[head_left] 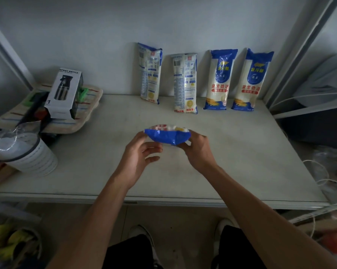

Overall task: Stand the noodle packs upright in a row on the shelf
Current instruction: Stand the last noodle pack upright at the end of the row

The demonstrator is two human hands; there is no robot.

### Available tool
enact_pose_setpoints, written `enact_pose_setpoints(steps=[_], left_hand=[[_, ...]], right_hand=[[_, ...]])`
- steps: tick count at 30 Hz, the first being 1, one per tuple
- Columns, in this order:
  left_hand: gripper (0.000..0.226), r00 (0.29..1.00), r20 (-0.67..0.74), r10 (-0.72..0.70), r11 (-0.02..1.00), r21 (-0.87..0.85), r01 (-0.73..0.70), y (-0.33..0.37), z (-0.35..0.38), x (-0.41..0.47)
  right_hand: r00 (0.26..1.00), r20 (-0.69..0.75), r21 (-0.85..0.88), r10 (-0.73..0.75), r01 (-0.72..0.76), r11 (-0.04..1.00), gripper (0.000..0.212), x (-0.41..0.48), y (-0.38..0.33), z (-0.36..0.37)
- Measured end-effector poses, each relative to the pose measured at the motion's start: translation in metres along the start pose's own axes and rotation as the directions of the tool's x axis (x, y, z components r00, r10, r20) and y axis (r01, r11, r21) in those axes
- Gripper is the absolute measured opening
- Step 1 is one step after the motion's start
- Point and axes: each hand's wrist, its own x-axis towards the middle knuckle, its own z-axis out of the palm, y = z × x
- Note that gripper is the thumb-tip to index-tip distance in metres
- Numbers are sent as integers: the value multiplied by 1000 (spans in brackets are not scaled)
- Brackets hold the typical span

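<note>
Several blue-and-white noodle packs stand upright against the back wall of the white shelf (241, 152): one (150, 73) at the left, one (185, 84) beside it, then two (221, 79) (251, 80) facing front. I hold another noodle pack (168, 135) over the middle of the shelf, seen end-on with its blue end toward me. My left hand (139, 154) grips its left side and my right hand (197, 149) its right side.
At the left lie a striped folded cloth (82, 115), a spray bottle box (63, 93) on it, and a white lidded cup (27, 152) with plastic wrap. A metal upright (299, 55) and cables (319, 171) bound the right side.
</note>
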Motion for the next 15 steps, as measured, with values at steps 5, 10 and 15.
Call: enact_pose_setpoints(steps=[5, 10, 15], left_hand=[[36, 987, -128, 96, 961, 271, -58, -2, 4, 13], [44, 996, 91, 4, 957, 290, -30, -7, 10, 12], [35, 999, 44, 22, 949, 313, -34, -2, 15, 10]], right_hand=[[982, 111, 137, 156, -170, 976, 20, 15, -6, -17], [955, 215, 211, 203, -248, 946, 26, 14, -5, -21], [934, 252, 283, 252, -321, 904, 31, 14, -2, -17]])
